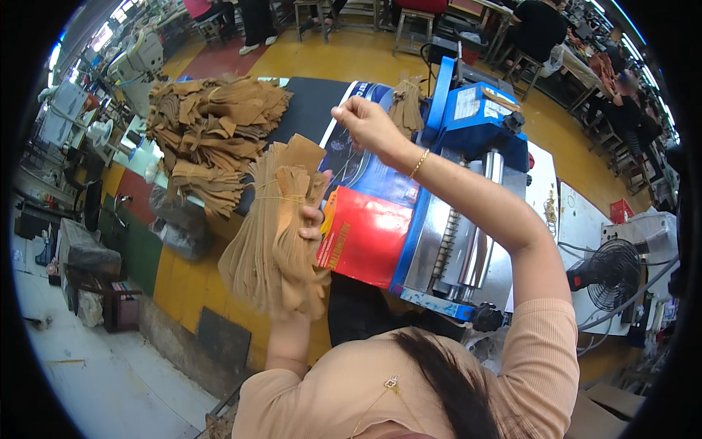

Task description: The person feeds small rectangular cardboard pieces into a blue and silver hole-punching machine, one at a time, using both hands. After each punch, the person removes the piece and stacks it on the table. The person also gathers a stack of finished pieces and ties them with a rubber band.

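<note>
- Head view: the left fingers point(312, 214) are clamped on a brown bundle point(270, 238), gripping its right side; the rest of that hand is mostly hidden by it.
- A thin band point(281, 197) wraps the bundle, just left of the left fingers and slightly above them; the loose lower ends fan out below them.
- The right fingers point(349, 117) are raised beyond the left ones and to their right, curled together and apart from the bundle. Whether they pinch something thin cannot be told.
- A bracelet point(419, 164) circles the wrist behind the right fingers.
- Well left of the right fingers lies a pile point(219, 110) of similar brown bundles, with a dark mat point(307, 106) in between.
- A smaller bundle point(407, 111) lies near the right fingers, on their right.
- Right of the left fingers spreads a blue and red sheet point(369, 234).
- Farther right of both sets of fingers stands a blue machine point(472, 121) with a shiny roller point(482, 241); past it are a white bench point(581, 212) and a fan point(614, 274).
</note>
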The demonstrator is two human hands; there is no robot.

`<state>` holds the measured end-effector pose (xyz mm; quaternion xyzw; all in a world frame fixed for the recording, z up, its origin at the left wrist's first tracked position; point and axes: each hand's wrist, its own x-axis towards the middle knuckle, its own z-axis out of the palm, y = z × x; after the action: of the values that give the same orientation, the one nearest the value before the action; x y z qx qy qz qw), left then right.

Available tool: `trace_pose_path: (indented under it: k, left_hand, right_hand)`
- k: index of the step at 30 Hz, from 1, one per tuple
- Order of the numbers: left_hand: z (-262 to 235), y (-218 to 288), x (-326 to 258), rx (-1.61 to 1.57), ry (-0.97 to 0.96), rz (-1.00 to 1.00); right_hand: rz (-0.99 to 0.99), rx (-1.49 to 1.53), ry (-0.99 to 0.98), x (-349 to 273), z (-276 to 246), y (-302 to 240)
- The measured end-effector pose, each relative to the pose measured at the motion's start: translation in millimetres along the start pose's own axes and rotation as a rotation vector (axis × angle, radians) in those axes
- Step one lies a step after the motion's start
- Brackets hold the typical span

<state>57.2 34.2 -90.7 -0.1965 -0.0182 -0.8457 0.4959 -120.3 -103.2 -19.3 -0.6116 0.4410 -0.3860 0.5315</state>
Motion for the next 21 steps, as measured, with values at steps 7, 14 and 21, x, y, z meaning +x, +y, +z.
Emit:
trace_pose_path:
  k: [7, 14, 21]
  left_hand:
    - [-17.7, -20.6, -21.4, -0.259, -0.005, 0.019]
    - [-2.2, -21.1, -20.6, 0.047, 0.189, -0.221]
    - [4.4, -38.6, -14.1, 0.165, 0.205, -0.328]
  right_hand:
    - [-0.03, -0.111, 0.048, 29.5, -17.4, 11.1]
    - [-0.046, -0.038, 0.15, 51.1, -15.7, -2.1]
    - [-0.114, -0.159, 0.229, 52.3, -60.6, -38.9]
